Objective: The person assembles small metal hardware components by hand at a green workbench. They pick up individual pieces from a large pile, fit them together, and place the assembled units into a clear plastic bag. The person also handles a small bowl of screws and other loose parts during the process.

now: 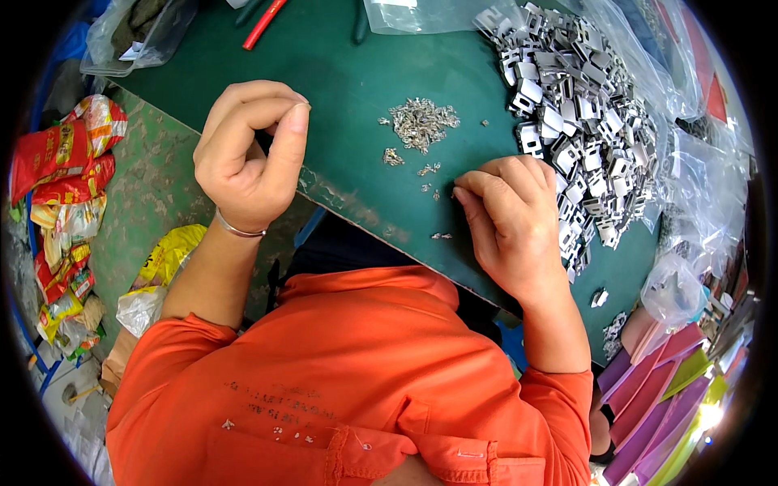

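Note:
My left hand (250,154) is raised over the table's near-left edge, thumb and index finger pinched together. Whatever sits between those fingertips is too small to make out. Low over the green table (348,89), my right hand (515,219) has its fingers curled, thumb against index; what they grip, if anything, is hidden. Just left of it lie loose tiny metal pieces (429,169), and beyond them a small heap of tiny silvery parts (421,124). To its right rises a large pile of bent metal clips (596,121) with rectangular cutouts.
Clear plastic bags (701,194) crowd the right side. A red-handled tool (264,24) and a plastic tub (142,36) are at the far left. Colourful packets (69,158) hang beyond the table's left edge. Pink and purple sheets (656,397) stand at lower right.

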### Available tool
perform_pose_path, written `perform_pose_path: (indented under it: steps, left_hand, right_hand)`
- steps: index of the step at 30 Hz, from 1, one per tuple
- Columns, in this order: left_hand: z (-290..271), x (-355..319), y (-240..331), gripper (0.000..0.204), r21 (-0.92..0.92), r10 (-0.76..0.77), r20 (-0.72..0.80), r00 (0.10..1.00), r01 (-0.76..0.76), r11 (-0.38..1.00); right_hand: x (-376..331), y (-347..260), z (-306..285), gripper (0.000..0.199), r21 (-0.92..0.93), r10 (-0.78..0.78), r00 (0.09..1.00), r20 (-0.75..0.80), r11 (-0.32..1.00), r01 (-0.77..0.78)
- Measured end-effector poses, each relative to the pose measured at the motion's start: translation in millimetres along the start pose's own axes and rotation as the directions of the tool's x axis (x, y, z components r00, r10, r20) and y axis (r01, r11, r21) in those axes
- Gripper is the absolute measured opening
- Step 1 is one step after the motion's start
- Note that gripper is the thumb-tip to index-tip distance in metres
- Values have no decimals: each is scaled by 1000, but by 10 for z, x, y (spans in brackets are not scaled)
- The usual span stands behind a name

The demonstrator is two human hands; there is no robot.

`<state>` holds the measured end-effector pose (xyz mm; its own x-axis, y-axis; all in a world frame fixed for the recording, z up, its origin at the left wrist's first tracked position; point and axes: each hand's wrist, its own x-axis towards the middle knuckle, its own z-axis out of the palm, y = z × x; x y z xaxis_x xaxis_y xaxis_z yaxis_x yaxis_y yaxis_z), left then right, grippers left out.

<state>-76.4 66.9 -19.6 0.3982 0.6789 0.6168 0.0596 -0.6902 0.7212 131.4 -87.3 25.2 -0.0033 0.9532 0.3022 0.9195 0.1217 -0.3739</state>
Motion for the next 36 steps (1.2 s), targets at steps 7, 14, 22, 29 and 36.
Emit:
perform_pose_path:
  steps: [7,14,22,29,36]
  left_hand:
    - [33,28,-10,5,-30,4,-56,998,-6,1000]
    - [32,24,0,5,-6,2,-49,999,-3,1000]
    - [32,26,0,5,3,-4,-46,999,5,1000]
    - [29,30,1,5,-9,-12,-39,999,12,1000]
    - [32,26,13,5,-14,-19,-33,999,18,1000]
  right_hand:
    - [-34,118,-154,17,-116,59,992,-115,991,-73]
    - [-161,129,-245,21,-136,94,994,-48,986,-100]
    - [-8,117,-55,21,-124,-40,999,3,991,40]
    - [-13,71,-108,19,-135,-24,999,22,990,27]
    - [-170,46,-210,19,-140,52,998,-31,989,-55]
